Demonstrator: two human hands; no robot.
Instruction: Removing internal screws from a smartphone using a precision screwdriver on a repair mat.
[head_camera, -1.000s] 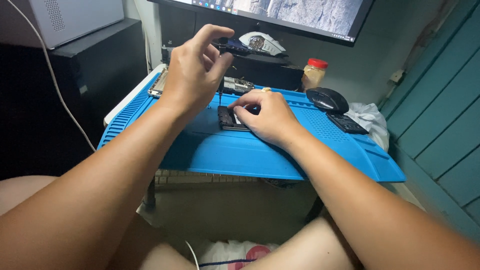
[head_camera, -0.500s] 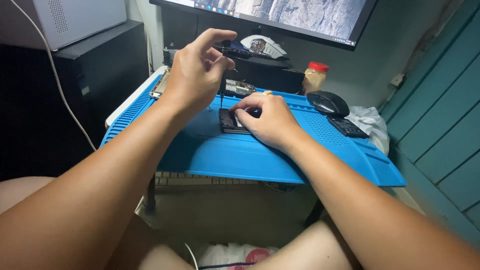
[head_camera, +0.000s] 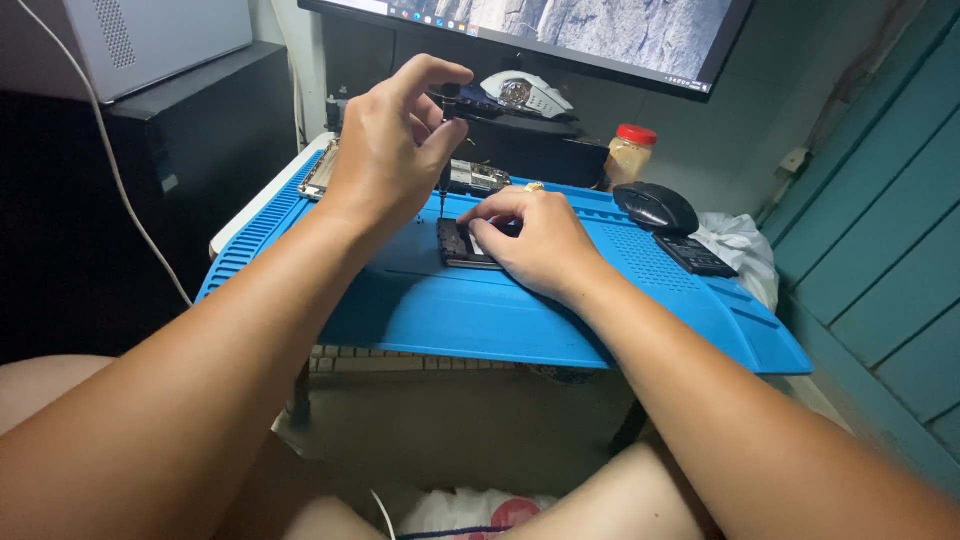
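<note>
My left hand (head_camera: 395, 150) is raised over the blue work mat (head_camera: 480, 310), pinching a thin dark screwdriver (head_camera: 445, 150) that stands upright, its tip pointing down at an opened dark phone (head_camera: 460, 245). That phone lies flat in the middle of the mat. Over its right part rests my right hand (head_camera: 535, 240), fingers pressing it down and hiding most of it.
A black mouse (head_camera: 655, 207) and a small dark flat device (head_camera: 695, 255) sit at the mat's right. Behind are a jar with a red lid (head_camera: 628, 155), a monitor (head_camera: 560, 30), a white gadget (head_camera: 525, 92) and a metal part (head_camera: 322, 170) at the left edge.
Both hands keep their places over the phone. My left hand's fingers have shifted slightly on the screwdriver; the view has dipped a little.
</note>
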